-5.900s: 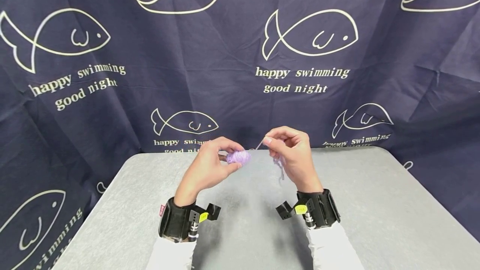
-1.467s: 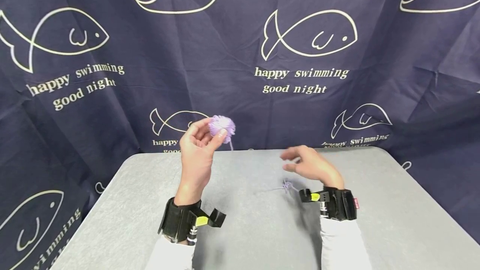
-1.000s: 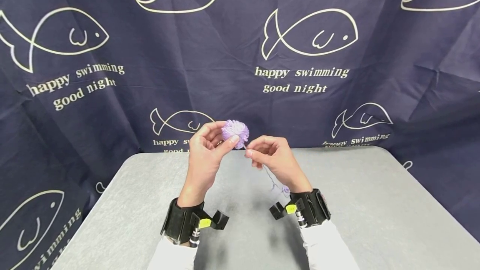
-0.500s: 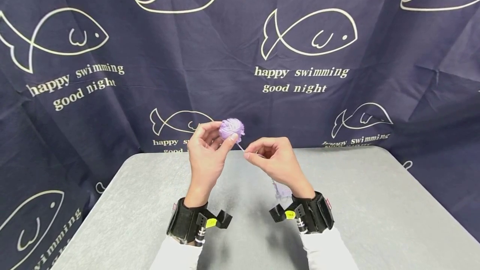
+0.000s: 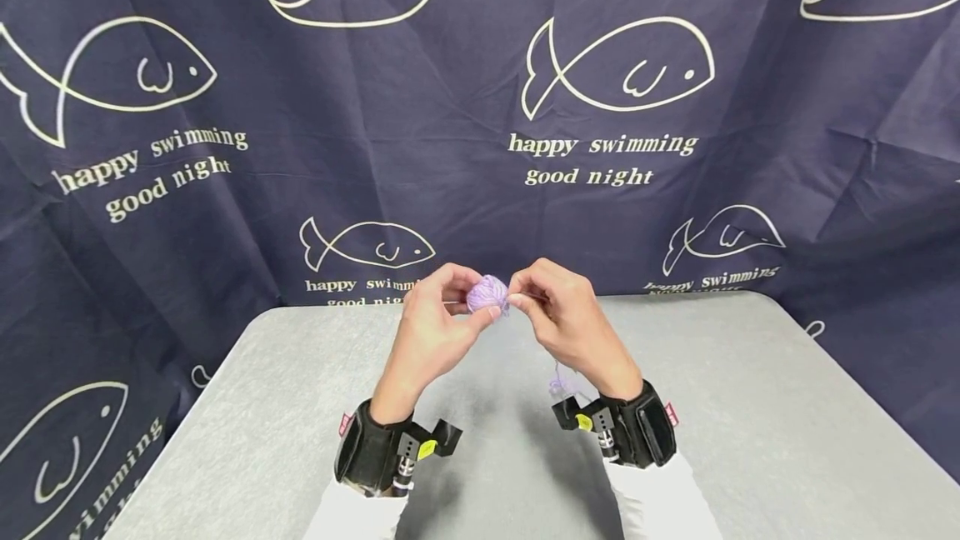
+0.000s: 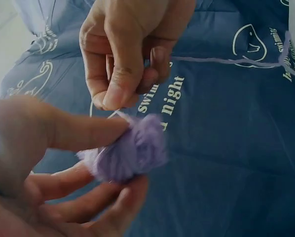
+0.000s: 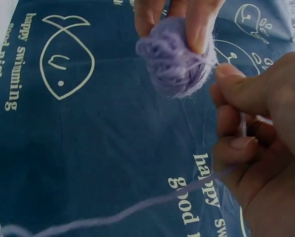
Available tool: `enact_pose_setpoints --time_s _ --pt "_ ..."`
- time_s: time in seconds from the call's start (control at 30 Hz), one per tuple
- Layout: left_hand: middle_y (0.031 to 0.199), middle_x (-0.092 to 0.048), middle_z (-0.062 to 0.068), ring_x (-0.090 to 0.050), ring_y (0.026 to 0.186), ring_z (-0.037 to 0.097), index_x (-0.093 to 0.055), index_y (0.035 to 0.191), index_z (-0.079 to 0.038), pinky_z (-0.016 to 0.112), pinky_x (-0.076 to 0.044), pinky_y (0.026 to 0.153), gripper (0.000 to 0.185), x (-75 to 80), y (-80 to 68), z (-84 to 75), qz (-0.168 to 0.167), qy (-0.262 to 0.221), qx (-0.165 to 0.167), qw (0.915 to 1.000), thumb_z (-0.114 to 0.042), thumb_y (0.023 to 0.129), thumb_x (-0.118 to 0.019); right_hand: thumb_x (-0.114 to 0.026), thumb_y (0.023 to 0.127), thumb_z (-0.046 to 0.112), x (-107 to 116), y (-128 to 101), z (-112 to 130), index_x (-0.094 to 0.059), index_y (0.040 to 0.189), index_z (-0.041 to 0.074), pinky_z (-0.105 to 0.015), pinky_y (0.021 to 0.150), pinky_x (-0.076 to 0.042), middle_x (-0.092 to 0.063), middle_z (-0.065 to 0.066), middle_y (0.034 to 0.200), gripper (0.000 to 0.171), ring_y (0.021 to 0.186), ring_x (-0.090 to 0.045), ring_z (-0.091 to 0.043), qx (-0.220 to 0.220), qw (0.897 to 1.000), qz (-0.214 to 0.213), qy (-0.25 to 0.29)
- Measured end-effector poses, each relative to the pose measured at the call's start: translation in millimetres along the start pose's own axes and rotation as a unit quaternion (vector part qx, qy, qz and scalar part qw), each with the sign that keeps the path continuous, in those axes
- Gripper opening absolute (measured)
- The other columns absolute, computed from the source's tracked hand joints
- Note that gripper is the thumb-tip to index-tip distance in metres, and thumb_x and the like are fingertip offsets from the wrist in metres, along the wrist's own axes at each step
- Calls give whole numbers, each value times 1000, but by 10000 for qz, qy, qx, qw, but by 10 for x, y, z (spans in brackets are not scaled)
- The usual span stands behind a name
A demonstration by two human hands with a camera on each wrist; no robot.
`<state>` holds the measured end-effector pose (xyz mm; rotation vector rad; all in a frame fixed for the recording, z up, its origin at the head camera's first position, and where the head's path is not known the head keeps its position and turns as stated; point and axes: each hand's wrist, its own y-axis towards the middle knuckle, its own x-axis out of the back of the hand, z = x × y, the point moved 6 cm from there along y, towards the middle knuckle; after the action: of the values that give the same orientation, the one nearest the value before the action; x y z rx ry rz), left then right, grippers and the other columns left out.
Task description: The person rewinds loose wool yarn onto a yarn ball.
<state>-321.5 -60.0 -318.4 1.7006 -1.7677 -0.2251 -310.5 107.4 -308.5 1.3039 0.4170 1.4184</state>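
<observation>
A small ball of lilac yarn [image 5: 487, 293] is held in the air above the far part of the grey table [image 5: 750, 440]. My left hand [image 5: 438, 319] pinches the ball [image 6: 130, 150] between thumb and fingers. Right beside it, my right hand [image 5: 551, 307] pinches the loose yarn strand [image 7: 137, 207] close to the ball [image 7: 179, 59]. The rest of the strand hangs down to a small tangle [image 5: 562, 380] near my right wrist.
A dark blue curtain [image 5: 480, 107] printed with white fish and lettering hangs close behind the table and around its sides. The table's rounded back corners lie against the cloth.
The left hand has lowered the ball from its raised position. The right hand, which lay open near the table 1.5 s ago, took the strand and has closed in against the ball.
</observation>
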Motion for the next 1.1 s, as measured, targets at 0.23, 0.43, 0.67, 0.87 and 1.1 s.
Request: enact_pose_setpoints --time_s 0.23,0.43,0.67,0.87,1.1 --pt "93 -70 12 -67 82 22 -67 105 4 32 -60 77 29 -23 -14 45 1421 -1019 463 9835 3 79 -80 -80 83 -5 137 30 71 -72 86 10 -16 54 -35 -62 5 79 17 62 -47 -7 470 9957 -792 -75" --pt "101 -66 11 -66 88 21 -64 116 8 33 -60 79 37 -69 -51 -21 2296 -1963 292 9528 9 81 -76 -79 83 -4 181 33 50 -76 89 10 -20 53 -36 -66 5 81 15 61 -46 -7 473 9936 -1026 14" --pt "107 -68 9 -68 94 20 -59 117 14 34 -60 82 39 -27 -55 -116 2151 -2835 -152 9344 14 81 -73 -77 85 -5 45 -21 -149 -76 88 9 -18 54 -43 -68 1 81 14 62 -53 -11 -173 9958 -701 569" --pt "101 -71 5 -68 92 16 -63 110 7 29 -60 79 35 89 0 -97 858 -3286 -279 9402 16 78 -71 -73 88 -6 -75 -58 -215 -75 91 3 -20 49 -40 -64 -2 74 10 57 -51 -13 -599 9867 -597 1386" --pt "94 -67 2 -64 82 13 -66 104 -9 21 -56 74 38 185 23 -56 -720 -3892 -229 9180 20 78 -67 -76 86 -4 -127 -50 -141 -77 89 6 -21 47 -35 -62 0 68 10 54 -45 -13 -616 9820 -832 1578"
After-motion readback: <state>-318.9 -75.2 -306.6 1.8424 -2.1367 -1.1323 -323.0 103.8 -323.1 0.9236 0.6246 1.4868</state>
